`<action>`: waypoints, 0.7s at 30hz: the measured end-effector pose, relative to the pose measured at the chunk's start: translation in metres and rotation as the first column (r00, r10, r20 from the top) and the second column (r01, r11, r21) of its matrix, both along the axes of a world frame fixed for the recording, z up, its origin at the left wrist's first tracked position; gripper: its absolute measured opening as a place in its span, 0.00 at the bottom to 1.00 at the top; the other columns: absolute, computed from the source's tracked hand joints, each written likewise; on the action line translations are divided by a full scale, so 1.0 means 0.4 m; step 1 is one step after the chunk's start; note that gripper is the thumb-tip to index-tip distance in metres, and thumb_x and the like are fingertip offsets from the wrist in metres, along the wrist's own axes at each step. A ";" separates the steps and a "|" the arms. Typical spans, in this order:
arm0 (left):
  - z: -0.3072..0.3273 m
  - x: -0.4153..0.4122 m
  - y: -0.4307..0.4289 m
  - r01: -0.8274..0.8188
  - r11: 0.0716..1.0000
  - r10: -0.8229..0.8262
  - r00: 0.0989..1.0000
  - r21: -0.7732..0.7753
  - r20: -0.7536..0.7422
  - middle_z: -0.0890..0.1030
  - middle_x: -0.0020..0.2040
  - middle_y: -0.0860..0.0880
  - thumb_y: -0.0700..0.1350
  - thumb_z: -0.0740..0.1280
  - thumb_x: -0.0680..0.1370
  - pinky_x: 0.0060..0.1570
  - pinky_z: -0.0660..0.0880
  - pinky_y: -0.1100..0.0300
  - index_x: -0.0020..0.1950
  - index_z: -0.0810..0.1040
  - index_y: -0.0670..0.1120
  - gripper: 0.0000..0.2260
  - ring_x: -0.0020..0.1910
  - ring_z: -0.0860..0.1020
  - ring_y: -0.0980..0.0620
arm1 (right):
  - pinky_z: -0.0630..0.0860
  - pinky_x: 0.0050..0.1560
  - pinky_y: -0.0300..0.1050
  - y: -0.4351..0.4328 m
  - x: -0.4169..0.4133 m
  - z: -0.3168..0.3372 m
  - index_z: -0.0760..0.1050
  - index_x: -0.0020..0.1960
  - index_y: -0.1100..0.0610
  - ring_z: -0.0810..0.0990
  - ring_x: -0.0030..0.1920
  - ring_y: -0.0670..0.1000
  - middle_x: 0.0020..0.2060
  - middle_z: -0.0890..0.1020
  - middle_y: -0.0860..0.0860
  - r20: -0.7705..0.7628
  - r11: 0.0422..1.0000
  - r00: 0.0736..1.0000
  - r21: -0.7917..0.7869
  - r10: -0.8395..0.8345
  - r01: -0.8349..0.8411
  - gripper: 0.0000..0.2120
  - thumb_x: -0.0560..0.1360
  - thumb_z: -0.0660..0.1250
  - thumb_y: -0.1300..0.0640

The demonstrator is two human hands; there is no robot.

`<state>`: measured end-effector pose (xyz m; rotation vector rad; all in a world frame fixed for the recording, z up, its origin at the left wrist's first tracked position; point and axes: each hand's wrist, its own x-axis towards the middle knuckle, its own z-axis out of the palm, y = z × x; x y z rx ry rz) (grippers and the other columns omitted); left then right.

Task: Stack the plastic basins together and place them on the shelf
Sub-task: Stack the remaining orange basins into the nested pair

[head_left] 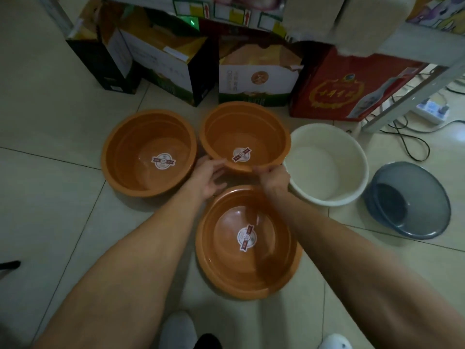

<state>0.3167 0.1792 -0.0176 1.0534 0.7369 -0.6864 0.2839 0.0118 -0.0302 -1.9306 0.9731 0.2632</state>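
Five basins down on the tiled floor (50, 122), and here's the count: three orange, one cream, one grey. The left orange basin (149, 152) sits flat with a round sticker on its bottom, nothing else inside. The far orange basin (245, 136) is the one in play, tipped toward the camera with its near rim raised, same sticker inside, otherwise empty. The left hand (207, 177) curls around that near rim from the left, fingers closed on the edge, and the right hand (274, 176) pinches the same rim from the right, so both hands have hold of it. Just below them the near orange basin (247, 241) lies flat between the two forearms, sticker at its centre, nothing more in it. To the right, the cream basin (328, 163) stands just beside the tipped one, bare inside. Further right the grey basin (410, 200) leans on its side, its dark hollow showing; its rim looks doubled, but I cannot tell whether a second basin is nested in it. Behind the basins, four cartons in a row: three printed boxes (171, 64) and one red box (352, 89), with a white shelf frame (412, 96) over the red one. A power strip (431, 110) and black cables lie at far right.
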 end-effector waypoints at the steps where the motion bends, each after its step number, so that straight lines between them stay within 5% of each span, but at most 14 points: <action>1: 0.012 -0.003 -0.004 -0.017 1.000 0.018 0.999 -0.010 0.027 0.79 0.63 0.43 0.34 0.68 0.76 0.67 0.68 0.35 0.72 0.68 0.51 0.27 0.67 0.76 0.43 | 0.76 0.60 0.46 0.000 -0.001 0.013 0.83 0.57 0.61 0.83 0.56 0.57 0.54 0.86 0.57 0.028 0.999 0.998 0.024 -0.049 0.048 0.19 0.72 0.77 0.50; 5: 0.087 -0.006 -0.004 -0.044 0.998 0.047 0.996 -0.046 0.075 0.77 0.67 0.42 0.33 0.67 0.77 0.65 0.71 0.34 0.74 0.66 0.49 0.28 0.68 0.75 0.43 | 0.81 0.60 0.55 0.016 -0.002 0.064 0.78 0.56 0.57 0.83 0.52 0.57 0.52 0.84 0.57 0.052 0.920 0.947 0.259 -0.317 0.294 0.25 0.63 0.82 0.53; 9: 0.158 -0.053 0.021 -0.054 0.997 0.056 0.997 -0.048 0.049 0.77 0.61 0.43 0.41 0.72 0.76 0.63 0.74 0.38 0.70 0.69 0.49 0.24 0.63 0.76 0.42 | 0.80 0.60 0.57 0.015 -0.055 0.142 0.67 0.60 0.54 0.82 0.54 0.59 0.52 0.81 0.57 0.125 0.847 0.894 0.398 -0.431 0.353 0.29 0.65 0.77 0.66; 15: 0.159 -0.173 0.137 -0.074 0.980 0.063 0.996 0.183 0.067 0.81 0.51 0.45 0.41 0.68 0.79 0.49 0.79 0.52 0.59 0.76 0.44 0.10 0.47 0.80 0.50 | 0.77 0.65 0.61 -0.062 -0.266 0.190 0.57 0.79 0.45 0.84 0.57 0.57 0.54 0.85 0.52 0.114 0.875 0.954 0.440 -0.278 0.203 0.52 0.61 0.74 0.69; 18: 0.144 -0.254 0.196 -0.019 0.968 0.009 0.999 0.250 0.042 0.83 0.54 0.40 0.38 0.71 0.75 0.42 0.80 0.52 0.65 0.75 0.42 0.19 0.51 0.83 0.44 | 0.79 0.63 0.61 -0.098 -0.379 0.191 0.65 0.78 0.49 0.85 0.56 0.57 0.52 0.87 0.53 0.130 0.874 0.977 0.477 -0.169 0.088 0.46 0.63 0.71 0.71; 21: 0.141 -0.350 0.210 0.304 0.859 -0.320 0.947 0.412 -0.032 0.84 0.54 0.38 0.38 0.73 0.73 0.52 0.78 0.46 0.61 0.73 0.52 0.20 0.51 0.83 0.40 | 0.81 0.59 0.60 -0.113 -0.502 0.193 0.67 0.76 0.45 0.85 0.52 0.54 0.53 0.85 0.56 0.119 0.924 0.990 0.382 -0.078 0.027 0.43 0.65 0.71 0.69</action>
